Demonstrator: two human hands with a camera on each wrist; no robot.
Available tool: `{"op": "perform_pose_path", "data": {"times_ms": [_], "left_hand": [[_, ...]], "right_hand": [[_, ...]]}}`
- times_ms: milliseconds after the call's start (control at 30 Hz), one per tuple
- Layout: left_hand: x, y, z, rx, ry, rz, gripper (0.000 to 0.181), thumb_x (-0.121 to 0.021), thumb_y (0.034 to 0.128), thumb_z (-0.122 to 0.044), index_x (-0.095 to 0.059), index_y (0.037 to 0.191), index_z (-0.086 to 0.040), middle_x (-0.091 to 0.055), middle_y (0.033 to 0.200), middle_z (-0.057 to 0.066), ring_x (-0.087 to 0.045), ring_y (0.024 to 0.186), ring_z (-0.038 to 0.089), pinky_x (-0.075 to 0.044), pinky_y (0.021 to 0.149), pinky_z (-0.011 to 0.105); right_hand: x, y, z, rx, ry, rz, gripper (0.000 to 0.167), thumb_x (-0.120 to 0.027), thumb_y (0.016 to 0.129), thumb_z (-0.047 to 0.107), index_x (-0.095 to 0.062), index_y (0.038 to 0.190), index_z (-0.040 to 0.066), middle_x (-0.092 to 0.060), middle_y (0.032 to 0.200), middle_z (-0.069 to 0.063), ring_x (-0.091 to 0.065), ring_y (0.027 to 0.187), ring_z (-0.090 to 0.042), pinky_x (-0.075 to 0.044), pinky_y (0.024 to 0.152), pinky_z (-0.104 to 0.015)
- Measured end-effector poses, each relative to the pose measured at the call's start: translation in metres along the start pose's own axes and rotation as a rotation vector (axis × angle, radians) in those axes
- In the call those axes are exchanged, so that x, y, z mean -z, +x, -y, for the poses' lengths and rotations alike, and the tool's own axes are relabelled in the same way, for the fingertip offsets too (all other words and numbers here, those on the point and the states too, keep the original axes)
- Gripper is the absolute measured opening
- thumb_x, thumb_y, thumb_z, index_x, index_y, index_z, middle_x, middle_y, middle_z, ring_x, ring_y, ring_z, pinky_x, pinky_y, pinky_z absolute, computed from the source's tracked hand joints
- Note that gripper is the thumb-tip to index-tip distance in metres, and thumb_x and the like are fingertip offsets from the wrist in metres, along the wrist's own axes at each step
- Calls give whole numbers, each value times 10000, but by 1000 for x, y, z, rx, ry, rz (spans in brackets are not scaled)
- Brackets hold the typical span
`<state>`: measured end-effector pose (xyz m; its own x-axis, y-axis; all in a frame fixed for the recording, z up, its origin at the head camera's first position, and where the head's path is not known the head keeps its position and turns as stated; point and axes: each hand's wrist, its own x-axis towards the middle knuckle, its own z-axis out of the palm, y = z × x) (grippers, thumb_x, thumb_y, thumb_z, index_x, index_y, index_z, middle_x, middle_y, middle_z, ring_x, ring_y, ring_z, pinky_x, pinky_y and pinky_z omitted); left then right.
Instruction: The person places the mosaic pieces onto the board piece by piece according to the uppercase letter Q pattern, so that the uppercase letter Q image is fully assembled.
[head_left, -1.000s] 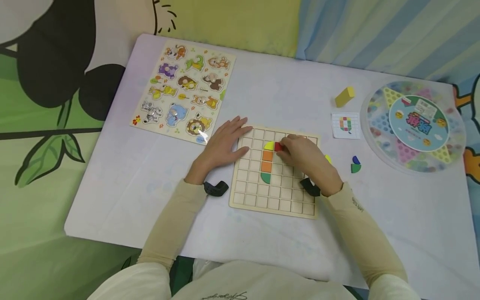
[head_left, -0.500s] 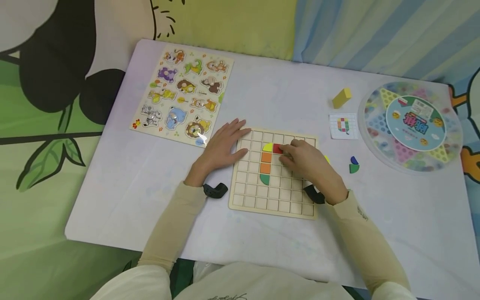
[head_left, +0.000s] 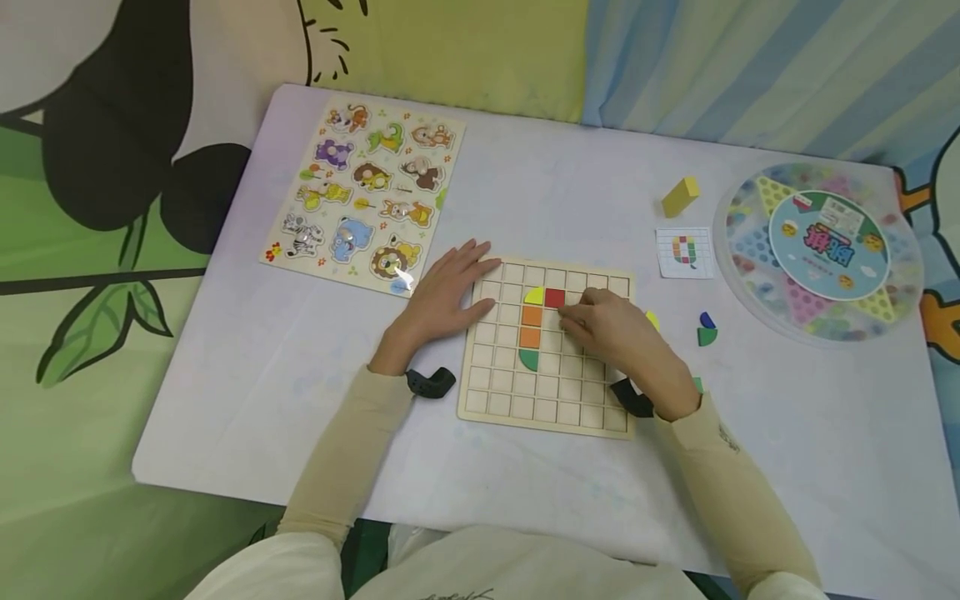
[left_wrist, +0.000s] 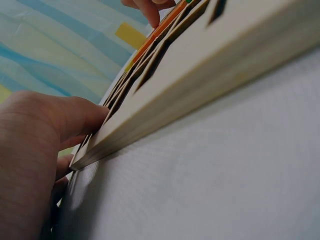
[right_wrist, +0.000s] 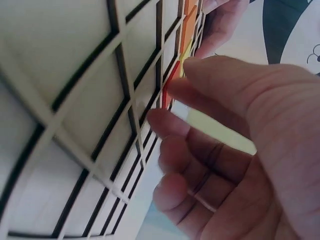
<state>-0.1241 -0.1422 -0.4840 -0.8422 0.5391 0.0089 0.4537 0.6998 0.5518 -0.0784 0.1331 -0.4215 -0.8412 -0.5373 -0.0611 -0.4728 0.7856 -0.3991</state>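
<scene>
The red square tile (head_left: 555, 297) lies forward-left of the nearer right grip (head_left: 611, 327), loosely relaxed, holding nothing; left grip (head_left: 446, 292) spreads empty.

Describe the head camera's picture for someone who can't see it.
A person's right hand is beside a red square in a gridded wooden board, while the left hand rests on the board's left edge. A patterned card lies to the right.
</scene>
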Motion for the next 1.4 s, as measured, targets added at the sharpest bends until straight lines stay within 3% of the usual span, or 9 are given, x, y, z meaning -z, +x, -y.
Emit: {"op": "perform_pose_path", "data": {"times_ms": [433,800,1167,1400], "left_hand": [[0,0,-1,13,7,12,618,-533,938,-413,-417,1487,-154,-245,1617,56,-112,1519,212,-19,1251,298],[0,-1,0,12,-10,7,616,-543,934,-401,-424,1484,-151,-254,1614,57,-109,1519,213,-29,1251,299],[-1,0,1,12,-14,0,611,-542,935,-395,-427,1482,-150,-263,1611,61,-114,1519,215,-33,1252,306],[-2,0,2,-1,-8,-14,612,-549,931,-398,-430,1480,-155,-268,1609,58,-124,1517,218,-37,1252,308]], "right_hand": [[19,-34,-31,-128,-14,-75,173,-647,925,116,-717,1025,-7,-640,884,-96,-577,727,-238,-508,642,-384],[31,-63,-57,-340,24,-10,283,-646,934,159,-671,1129,-44,-630,958,-154,-573,764,-263,-481,655,-392],[24,-64,-62,-420,66,66,374,-674,920,191,-626,1191,-62,-622,1047,-209,-585,862,-313,-526,752,-466],[25,-60,-61,-428,55,97,383,-669,918,178,-607,1210,-62,-619,1043,-204,-579,873,-313,-517,770,-468]]}}
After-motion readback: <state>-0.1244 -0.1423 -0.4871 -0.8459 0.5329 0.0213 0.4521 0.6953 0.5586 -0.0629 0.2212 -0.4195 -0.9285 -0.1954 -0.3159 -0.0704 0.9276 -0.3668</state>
